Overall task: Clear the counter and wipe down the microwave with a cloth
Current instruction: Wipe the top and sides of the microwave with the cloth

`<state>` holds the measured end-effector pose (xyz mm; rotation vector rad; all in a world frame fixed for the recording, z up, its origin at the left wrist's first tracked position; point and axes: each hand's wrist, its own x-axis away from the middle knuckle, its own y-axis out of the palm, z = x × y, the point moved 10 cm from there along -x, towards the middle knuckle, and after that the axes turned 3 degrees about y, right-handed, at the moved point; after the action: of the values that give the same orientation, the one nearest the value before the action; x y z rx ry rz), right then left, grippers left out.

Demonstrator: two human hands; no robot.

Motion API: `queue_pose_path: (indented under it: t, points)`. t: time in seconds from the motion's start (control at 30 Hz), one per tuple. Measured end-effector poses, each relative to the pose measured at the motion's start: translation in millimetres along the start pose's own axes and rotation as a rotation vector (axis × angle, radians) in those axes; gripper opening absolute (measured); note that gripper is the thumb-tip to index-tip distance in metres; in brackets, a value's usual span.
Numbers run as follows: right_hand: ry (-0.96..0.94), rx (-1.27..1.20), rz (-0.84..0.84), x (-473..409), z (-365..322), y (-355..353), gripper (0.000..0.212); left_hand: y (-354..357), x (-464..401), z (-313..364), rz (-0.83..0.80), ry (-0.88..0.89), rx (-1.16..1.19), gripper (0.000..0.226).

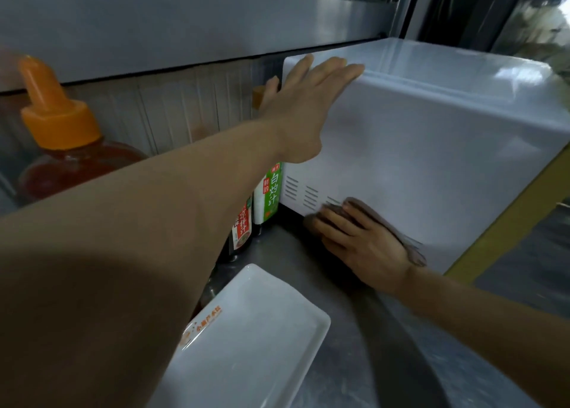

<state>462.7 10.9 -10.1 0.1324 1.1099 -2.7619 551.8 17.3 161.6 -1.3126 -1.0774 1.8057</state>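
Note:
A white microwave [431, 148] stands on the steel counter [401, 361], its left side wall facing me. My left hand [305, 105] lies flat against the upper rear corner of that wall, fingers straight and spread. My right hand [357, 241] presses a brown cloth [413, 250] against the lower part of the side wall, by the vent slots [305, 195]. Most of the cloth is hidden under the hand.
A white rectangular dish [256, 333] lies on the counter near me. Sauce bottles with green [270, 191] and red [242, 225] labels stand between my left arm and the microwave. A bottle of red sauce with an orange cap [58, 114] stands at left. A grey shelf [185, 22] runs overhead.

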Motion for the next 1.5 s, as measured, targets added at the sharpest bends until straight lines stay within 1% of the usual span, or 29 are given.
queue_pose_path:
  t: [0.1,0.17,0.23,0.33,0.43,0.53,0.6,0.67,0.73,0.8,0.83,0.87,0.9,0.93,1.0,1.07,1.17,1.3,1.4,1.5]
  points:
    - [0.044,-0.078,0.068,49.5,12.5,-5.5,0.047,0.3,1.1,-0.6,0.004,-0.014,0.023,0.111]
    - [0.027,-0.061,0.124,56.7,12.5,-8.6,0.047,1.2,2.2,-0.1,0.013,-0.022,0.035,0.11]
    - [0.012,-0.026,0.166,40.5,8.1,-8.0,0.045,2.5,2.9,0.9,0.022,-0.025,0.032,0.11]
    - [0.023,0.03,0.188,-3.7,-5.4,-0.9,0.031,2.3,3.3,0.3,0.031,-0.036,0.016,0.11]
    - [0.073,-0.021,0.228,-21.5,-9.6,-0.8,0.031,0.5,2.0,1.3,0.021,-0.044,-0.003,0.111]
    - [0.152,-0.123,0.289,17.0,2.9,0.3,0.037,-2.4,2.1,1.8,-0.002,-0.059,0.0,0.11]
    - [0.142,-0.144,0.303,59.9,8.2,3.3,0.038,-5.2,3.1,3.8,-0.023,-0.074,0.005,0.108]
    - [0.094,-0.093,0.283,100.7,9.8,6.1,0.036,-7.2,3.8,7.9,-0.058,-0.097,0.013,0.104]
    - [0.052,-0.029,0.172,125.6,11.8,13.7,0.037,-10.0,6.3,12.4,-0.072,-0.134,0.02,0.099]
    - [0.05,-0.025,0.091,133.1,15.5,17.6,0.044,-10.9,11.4,24.3,-0.041,-0.136,0.009,0.097]
    - [0.056,-0.034,0.095,131.2,16.9,15.1,0.04,-8.8,14.3,35.3,-0.02,-0.104,-0.013,0.097]
    - [0.062,-0.044,0.119,125.2,17.4,10.8,0.036,-4.4,17.0,48.1,-0.005,-0.06,-0.036,0.097]
    - [0.065,-0.046,0.147,115.3,17.3,6.8,0.035,1.0,19.5,58.2,0.002,-0.03,-0.044,0.098]
    - [0.054,-0.037,0.163,102.2,14.5,5.1,0.037,5.0,21.0,63.8,0.01,-0.027,-0.031,0.098]
    - [0.045,-0.001,0.14,68.5,4.0,6.0,0.039,6.4,21.3,64.2,0.03,-0.049,0.004,0.098]
    - [0.054,0.024,0.127,37.9,-5.9,8.2,0.04,4.8,20.7,61.8,0.039,-0.047,-0.017,0.099]
    - [0.076,0.008,0.141,22.4,-7.3,2.4,0.039,3.9,20.7,60.5,0.023,-0.043,-0.038,0.101]
    - [0.108,0.01,0.066,66.5,2.8,10.4,0.04,1.2,21.9,62.9,0.025,-0.059,-0.041,0.1]
    - [0.14,-0.047,0.071,114.8,14.6,11.8,0.042,1.0,21.8,64.0,0.014,-0.06,-0.035,0.1]
    - [0.121,-0.034,0.075,157.0,23.1,13.2,0.047,1.9,21.3,64.8,0.016,-0.069,-0.018,0.1]
